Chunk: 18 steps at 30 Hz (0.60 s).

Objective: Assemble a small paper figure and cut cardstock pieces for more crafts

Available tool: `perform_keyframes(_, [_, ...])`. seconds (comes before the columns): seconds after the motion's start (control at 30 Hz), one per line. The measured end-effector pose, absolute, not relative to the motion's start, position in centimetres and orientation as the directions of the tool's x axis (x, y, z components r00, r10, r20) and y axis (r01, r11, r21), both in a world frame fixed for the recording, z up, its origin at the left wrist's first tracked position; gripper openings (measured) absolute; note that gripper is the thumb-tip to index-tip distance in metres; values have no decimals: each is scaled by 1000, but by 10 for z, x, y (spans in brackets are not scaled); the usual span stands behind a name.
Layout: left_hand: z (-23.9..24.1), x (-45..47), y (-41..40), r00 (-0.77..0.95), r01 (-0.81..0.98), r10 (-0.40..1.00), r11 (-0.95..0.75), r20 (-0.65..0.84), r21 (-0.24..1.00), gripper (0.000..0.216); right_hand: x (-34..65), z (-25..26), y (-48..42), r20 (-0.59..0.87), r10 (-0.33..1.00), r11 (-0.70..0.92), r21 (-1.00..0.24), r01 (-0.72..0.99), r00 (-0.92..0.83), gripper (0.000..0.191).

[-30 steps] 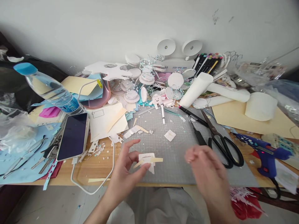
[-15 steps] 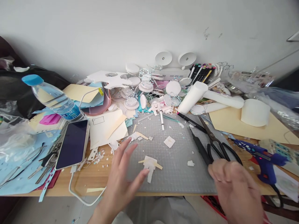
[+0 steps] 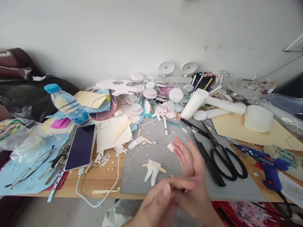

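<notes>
My left hand point(image 3: 157, 201) and my right hand point(image 3: 191, 167) meet over the near edge of the grey cutting mat point(image 3: 132, 176). The right hand's fingers stretch upward, apart from the left's. My left hand is closed against the right palm, its thumb and fingers bunched; whether something small is between them is hidden. Left of the hands lies a small white paper figure point(image 3: 153, 171) with a cream strip across it. A small white paper square point(image 3: 170, 146) is partly covered by the right fingers. Black-handled scissors point(image 3: 226, 160) and a slim black pointed tool point(image 3: 209, 162) lie to the right.
A phone point(image 3: 80, 146) on a white cable and a water bottle point(image 3: 71, 107) stand at left. A blue glue gun point(image 3: 267, 167) lies at right. White foam rolls point(image 3: 195, 104), a marker point(image 3: 165, 124) and heaped paper discs fill the back. Paper scraps litter the mat.
My left hand, spread over the mat, has moved right and closed. My right hand has come left from beside the scissors, its curled fingers now stretched out. The view has shifted slightly.
</notes>
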<state>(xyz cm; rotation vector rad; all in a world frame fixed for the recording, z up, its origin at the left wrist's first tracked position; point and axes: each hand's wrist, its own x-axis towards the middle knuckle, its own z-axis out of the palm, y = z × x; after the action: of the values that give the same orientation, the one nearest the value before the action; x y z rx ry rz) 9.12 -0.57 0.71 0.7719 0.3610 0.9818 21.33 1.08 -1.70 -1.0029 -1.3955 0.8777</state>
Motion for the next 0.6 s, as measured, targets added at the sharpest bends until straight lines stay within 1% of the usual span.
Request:
perform_keyframes(0.03, [10, 80, -8, 525, -528, 851, 316, 10, 788, 38, 224, -18, 12, 336, 941, 337, -938, 77, -28, 97])
perform_keyframes(0.07, [11, 67, -9, 523, -441, 852, 297, -26, 847, 35, 236, -19, 14, 301, 952, 305, -948, 89, -51, 92])
perform_keyframes(0.1, [12, 52, -11, 533, -352, 844, 281, -55, 893, 34, 248, -21, 14, 261, 964, 265, -957, 115, -48, 80])
perform_keyframes(0.13, [12, 37, -13, 565, -272, 821, 276, -79, 922, 32, 260, -23, 14, 211, 977, 210, -965, 156, -9, 61])
perform_keyframes(0.17, [10, 22, -14, 628, -184, 771, 277, -103, 943, 37, 272, -25, 13, 167, 983, 148, -965, 215, 73, 37])
perform_keyframes(0.2, [8, 8, -15, 601, -147, 791, 250, -114, 957, 43, 283, -27, 11, 142, 974, 89, -957, 277, 177, 24])
perform_keyframes(0.23, [6, -5, -15, 546, -111, 834, 169, -82, 979, 47, 292, -28, 8, 138, 949, 38, -942, 332, 284, 23])
perform_keyframes(0.27, [4, -17, -14, 524, -79, 852, 66, -15, 995, 55, 300, -29, 5, 144, 916, -6, -928, 372, 374, 29])
perform_keyframes(0.3, [3, -26, -13, 468, -50, 881, -42, 61, 998, 64, 306, -30, 1, 153, 888, -37, -916, 399, 433, 35])
perform_keyframes(0.33, [3, -33, -10, 409, 4, 904, -134, 121, 991, 66, 309, -31, -2, 163, 872, -55, -904, 423, 461, 41])
perform_keyframes(0.37, [3, -38, -6, 357, 86, 920, -206, 163, 975, 64, 311, -31, -5, 177, 869, -58, -890, 452, 462, 46])
perform_keyframes(0.4, [4, -42, -1, 311, 196, 932, -252, 184, 948, 56, 311, -31, -7, 197, 876, -48, -873, 485, 441, 48])
perform_keyframes(0.43, [5, -43, 6, 279, 322, 940, -285, 198, 903, 43, 310, -31, -8, 222, 885, -25, -855, 518, 409, 48])
perform_keyframes(0.47, [5, -43, 13, 265, 453, 942, -310, 206, 836, 28, 308, -31, -9, 249, 895, 7, -838, 546, 370, 46])
perform_keyframes(0.5, [5, -41, 22, 244, 568, 942, -330, 229, 754, 20, 305, -32, -8, 277, 901, 45, -825, 563, 334, 43])
perform_keyframes(0.53, [3, -38, 32, 239, 649, 929, -369, 283, 665, 21, 303, -32, -6, 298, 906, 80, -819, 568, 302, 39])
perform_keyframes(0.6, [-4, -31, 53, 275, 768, 912, -398, 303, 502, 26, 299, -34, -3, 318, 913, 132, -821, 555, 254, 32])
